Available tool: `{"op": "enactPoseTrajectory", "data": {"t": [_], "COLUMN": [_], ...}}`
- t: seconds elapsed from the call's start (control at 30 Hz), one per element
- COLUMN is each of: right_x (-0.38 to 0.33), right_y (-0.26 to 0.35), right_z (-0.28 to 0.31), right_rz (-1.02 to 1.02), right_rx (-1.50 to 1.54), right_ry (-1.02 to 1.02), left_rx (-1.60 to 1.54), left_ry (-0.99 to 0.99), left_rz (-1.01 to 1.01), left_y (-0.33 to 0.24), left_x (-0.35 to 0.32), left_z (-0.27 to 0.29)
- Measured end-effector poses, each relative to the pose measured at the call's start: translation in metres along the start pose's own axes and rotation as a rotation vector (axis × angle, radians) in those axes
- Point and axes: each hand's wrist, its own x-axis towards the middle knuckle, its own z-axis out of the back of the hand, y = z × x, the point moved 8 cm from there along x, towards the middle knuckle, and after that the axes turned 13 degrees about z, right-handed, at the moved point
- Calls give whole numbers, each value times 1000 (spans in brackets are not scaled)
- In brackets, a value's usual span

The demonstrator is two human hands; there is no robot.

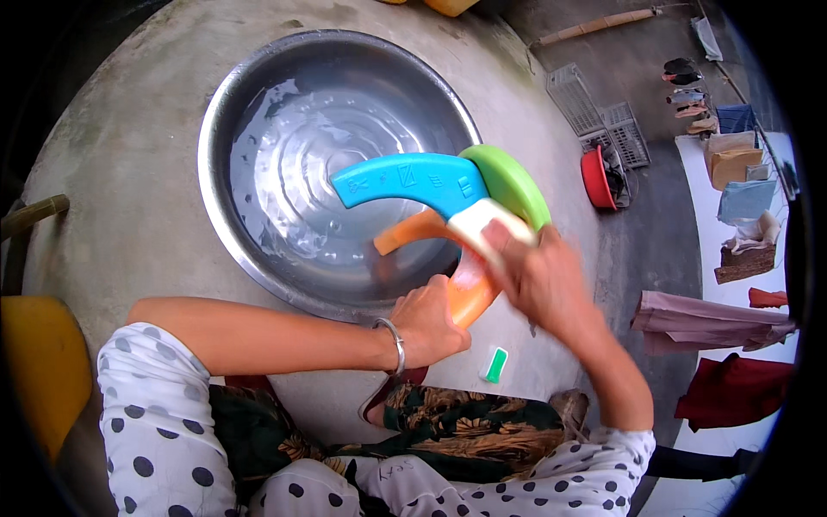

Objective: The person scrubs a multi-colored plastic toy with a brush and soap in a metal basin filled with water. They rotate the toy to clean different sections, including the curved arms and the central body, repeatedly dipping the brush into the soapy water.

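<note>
My left hand (431, 320) grips the lower orange end of a curved plastic toy with arched pieces: a blue arc (405, 183), a green one (512, 181) and an orange one (431, 231). I hold the toy over the near right rim of a large steel basin (215, 129) filled with water. My right hand (538, 276) presses a white pad (482, 226) against the toy's right side. A metal bangle sits on my left wrist.
The basin rests on a round concrete surface (121, 155). A small green and white item (494, 364) lies on the concrete near my knees. A yellow container (39, 362) stands at the left. Crates, a red tub (597, 177) and hanging clothes are at the right.
</note>
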Motion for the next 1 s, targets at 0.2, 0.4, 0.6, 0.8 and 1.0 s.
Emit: {"op": "enactPoseTrajectory", "data": {"t": [0.2,0.4,0.6,0.8,1.0], "right_x": [2,12,24,45,65], "right_y": [-33,18,39,-9,-22], "right_z": [-8,10,22,-5,-9], "right_rz": [-80,172,284,145,133], "right_rx": [55,167,219,269,303], "right_ry": [-280,-577,-580,-669,-821], "left_rx": [-26,-281,-423,-518,-561], "left_ry": [-12,12,11,45,45], "left_rz": [-58,-201,-189,-42,-6], "left_y": [-3,-1,-12,-5,3], "left_x": [14,21,19,33,34], "left_z": [16,42,57,63,69]}}
